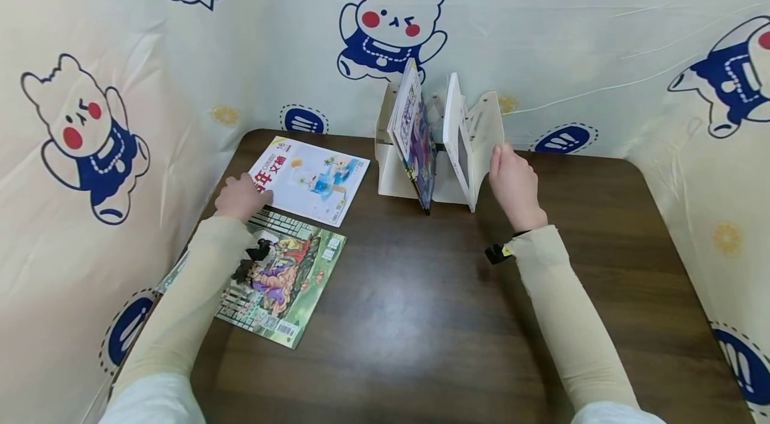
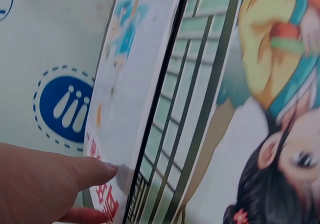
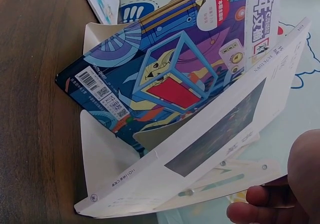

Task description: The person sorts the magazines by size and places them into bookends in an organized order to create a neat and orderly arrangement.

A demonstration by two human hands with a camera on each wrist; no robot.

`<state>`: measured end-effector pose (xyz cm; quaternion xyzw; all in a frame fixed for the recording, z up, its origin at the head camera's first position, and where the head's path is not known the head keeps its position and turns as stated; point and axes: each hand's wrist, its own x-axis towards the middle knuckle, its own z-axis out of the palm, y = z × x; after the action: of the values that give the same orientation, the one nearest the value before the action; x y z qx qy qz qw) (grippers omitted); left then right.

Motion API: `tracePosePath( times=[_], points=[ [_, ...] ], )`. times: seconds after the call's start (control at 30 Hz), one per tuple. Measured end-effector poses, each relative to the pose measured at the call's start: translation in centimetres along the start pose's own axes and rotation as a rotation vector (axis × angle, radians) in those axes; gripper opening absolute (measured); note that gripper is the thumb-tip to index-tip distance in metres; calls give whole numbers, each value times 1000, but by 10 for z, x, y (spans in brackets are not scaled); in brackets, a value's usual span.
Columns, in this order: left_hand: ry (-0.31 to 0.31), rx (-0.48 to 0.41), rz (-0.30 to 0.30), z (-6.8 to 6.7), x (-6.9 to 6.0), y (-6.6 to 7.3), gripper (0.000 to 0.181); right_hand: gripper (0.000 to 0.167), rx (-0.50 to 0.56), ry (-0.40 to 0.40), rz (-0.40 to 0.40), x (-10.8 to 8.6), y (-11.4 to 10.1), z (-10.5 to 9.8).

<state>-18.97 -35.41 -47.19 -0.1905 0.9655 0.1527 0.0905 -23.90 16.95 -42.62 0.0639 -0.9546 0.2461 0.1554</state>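
My left hand [image 1: 240, 196] is over the left edge of a white magazine [image 1: 315, 176] with red lettering and a blue picture. In the left wrist view, one extended digit [image 2: 97, 173] lies over its cover. Below it is a green illustrated magazine [image 1: 283, 283], partly overlapped by the white one. My right hand [image 1: 517, 186] grips the right end panel of a white book rack [image 1: 490, 130], its fingers curled at the edge. A colourful magazine [image 3: 175, 69] leans in the rack, and a white book [image 3: 215, 134] with a dark cover picture stands right of it.
A brown wooden table [image 1: 397, 317] carries everything. Printed cloth [image 1: 511, 43] with cartoon bears surrounds it at the back and sides. A dark wrist strap with a small black device [image 1: 498, 253] is on my right wrist.
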Motion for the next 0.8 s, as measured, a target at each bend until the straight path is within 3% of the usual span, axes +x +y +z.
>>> tracePosePath(
  times=[0.2,0.6,0.8],
  points=[
    [-20,-30,-80,-6,-3,-6,87,45,4,-12,-4,0,0,0],
    [-67,-95,-86,-10,1,-25,119,44,11,-7,-10,0,-2,-1],
    [-82,-162,-81,-9,10,-31,120,41,13,-6,-4,0,-3,-2]
  ],
)
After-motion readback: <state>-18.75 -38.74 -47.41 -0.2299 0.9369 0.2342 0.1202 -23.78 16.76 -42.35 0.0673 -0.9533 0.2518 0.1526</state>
